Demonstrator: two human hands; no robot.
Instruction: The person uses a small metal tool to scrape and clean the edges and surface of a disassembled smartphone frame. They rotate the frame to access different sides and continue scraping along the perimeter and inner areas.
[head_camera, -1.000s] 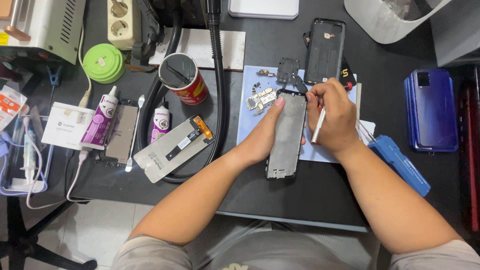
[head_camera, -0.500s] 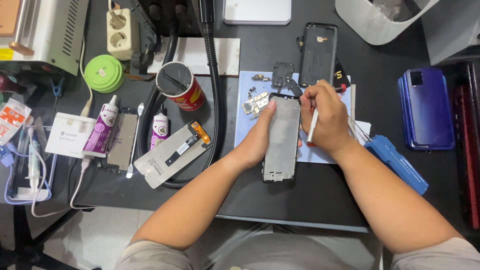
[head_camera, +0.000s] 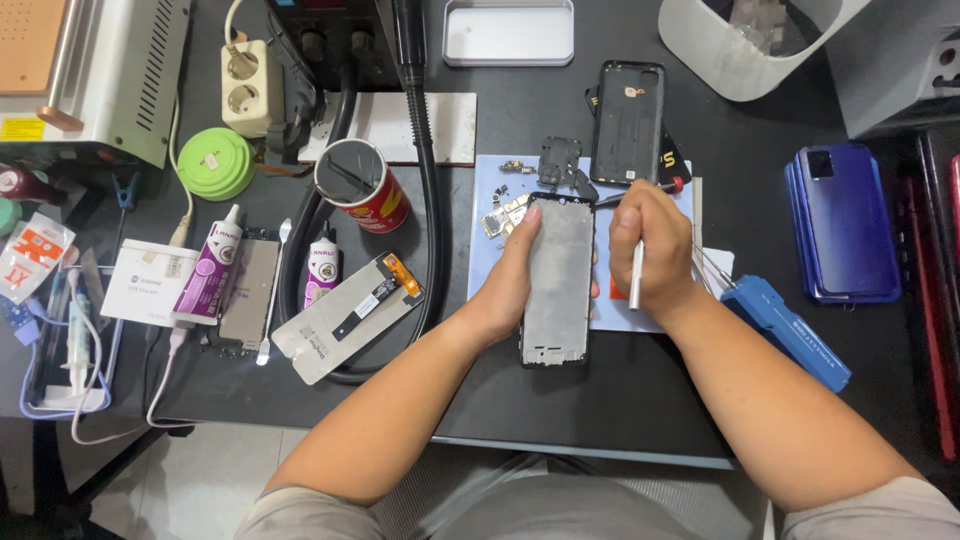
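A bare grey phone frame (head_camera: 557, 280) lies lengthwise on a pale blue work mat (head_camera: 483, 270) in the middle of the black table. My left hand (head_camera: 512, 278) grips its left edge and steadies it. My right hand (head_camera: 652, 245) is closed around a thin white pen-like tool (head_camera: 636, 275), held just right of the frame's upper edge with its tip pointing down. Small metal parts and screws (head_camera: 503, 214) are scattered on the mat above the frame, beside a small dark cover piece (head_camera: 558, 160). A black phone back cover (head_camera: 627, 122) lies beyond them.
A detached screen with an orange flex (head_camera: 345, 315), two glue tubes (head_camera: 208, 275), a red can holding tools (head_camera: 365, 188) and a black hose (head_camera: 425, 170) sit to the left. A blue case (head_camera: 785, 330) and stacked blue phones (head_camera: 845, 222) lie right. The table's front edge is near my arms.
My right hand has shifted slightly right, away from the top of the frame, and the tool now hangs more upright. My left hand keeps its grip on the frame.
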